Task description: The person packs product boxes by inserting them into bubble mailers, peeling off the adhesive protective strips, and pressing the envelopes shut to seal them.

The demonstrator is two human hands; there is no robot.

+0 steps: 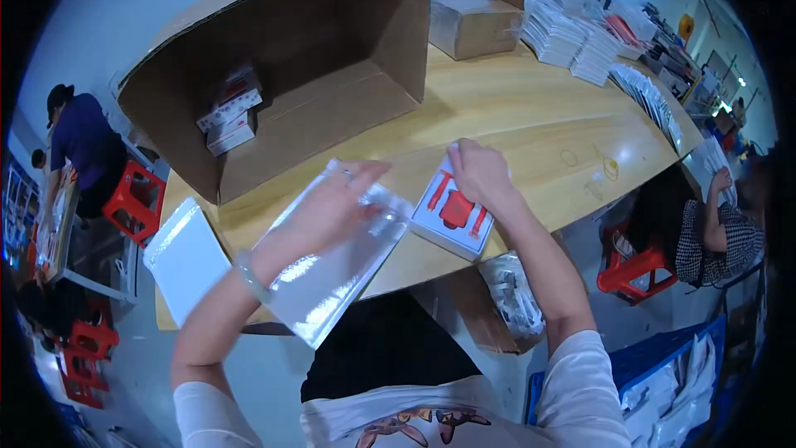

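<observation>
A white box [448, 231] with a red device and red straps in it lies near the table's front edge. My right hand [481, 172] rests on its upper right edge, fingers bent round the rim. Left of the box, a clear shiny plastic sleeve [322, 289] lies partly over the edge of the table. Above the sleeve is my left hand [336, 202], blurred, with its fingers apart. Whether its palm touches the sleeve is hidden.
A large open carton [332, 108] on its side holds small boxes [230, 134]. White sheets [189, 259] lie at left. Stacks of white packets [564, 33] and a smaller carton [474, 26] stand at the back. People sit on both sides, near red stools [634, 275].
</observation>
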